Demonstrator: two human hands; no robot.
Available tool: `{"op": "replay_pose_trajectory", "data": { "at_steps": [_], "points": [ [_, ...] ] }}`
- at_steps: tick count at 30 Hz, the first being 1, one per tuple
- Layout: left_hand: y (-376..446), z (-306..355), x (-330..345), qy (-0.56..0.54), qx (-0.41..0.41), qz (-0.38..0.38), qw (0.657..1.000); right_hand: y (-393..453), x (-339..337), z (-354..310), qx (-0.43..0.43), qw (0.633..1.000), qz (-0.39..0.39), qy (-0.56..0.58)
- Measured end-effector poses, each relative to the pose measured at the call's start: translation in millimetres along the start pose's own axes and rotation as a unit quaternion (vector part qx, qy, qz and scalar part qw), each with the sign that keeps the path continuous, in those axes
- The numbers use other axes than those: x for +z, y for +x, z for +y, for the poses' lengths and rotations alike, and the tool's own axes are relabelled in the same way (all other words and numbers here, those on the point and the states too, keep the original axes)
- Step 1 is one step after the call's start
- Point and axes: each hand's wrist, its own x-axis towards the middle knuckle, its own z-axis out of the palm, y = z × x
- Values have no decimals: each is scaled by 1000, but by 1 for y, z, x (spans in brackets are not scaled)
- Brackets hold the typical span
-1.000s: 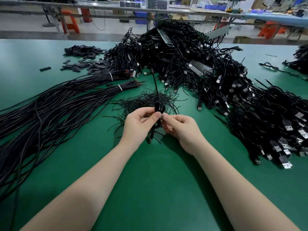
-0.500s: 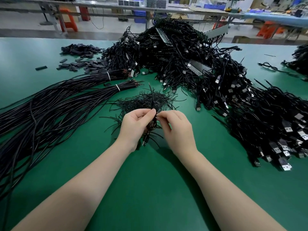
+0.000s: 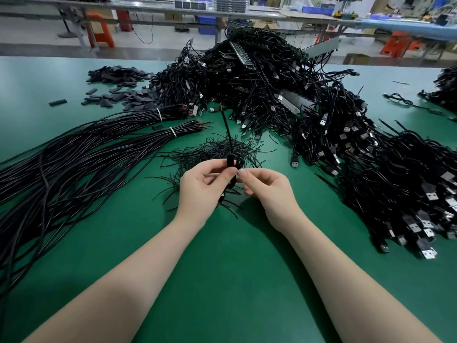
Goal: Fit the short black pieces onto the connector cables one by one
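Both of my forearms reach in from the near edge of the green worktop (image 3: 222,280) and meet over its middle. My left hand (image 3: 201,189) has thumb and forefinger curled round a coiled black cable (image 3: 233,163), pinching it where a short black piece (image 3: 230,160) sits on the wire; the cable's free end stands up and away from me, its bare reddish tip (image 3: 220,104) showing against the far heap. My right hand (image 3: 265,190) is just beside the left, fingers curled with the thumb and forefinger tips closed at the same coil; whether they actually grip the cable or only touch it I cannot tell.

Just behind my hands lies a loose nest of thin black ties (image 3: 217,149). Toward the left edge, long black cables (image 3: 74,159) fan out, gathered in two bundles by white bands (image 3: 172,131). Along the right edge runs a thick drift of USB connector cables (image 3: 408,194). Farther back a big tangled heap of cables (image 3: 259,78) rises in the middle, and at the far left sits a scatter of flat black sleeves (image 3: 118,87).
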Motion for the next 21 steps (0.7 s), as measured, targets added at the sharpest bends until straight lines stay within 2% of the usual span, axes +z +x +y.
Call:
{"op": "replay_pose_trajectory", "data": {
  "at_steps": [4,7,8,10,12,15,21],
  "points": [
    [2,-3,-1,6,-22,2,1000,-3,5,1,-31,999,33,15],
    [6,-8,-2,15,-66,9,998,-7,9,3,-108,987,80,-88],
    [6,-8,-2,14,-80,13,997,-8,11,5,-163,970,96,-156],
    [7,-9,-3,15,-88,9,996,-9,16,8,-286,912,116,-270],
    [7,-11,-3,29,-82,-19,996,-9,20,9,-349,870,135,-320],
    [6,-10,-1,36,-115,-75,990,-10,21,12,-363,853,127,-353],
    [6,-8,-3,19,-107,-97,989,-12,18,7,-335,880,126,-312]
  ]
}}
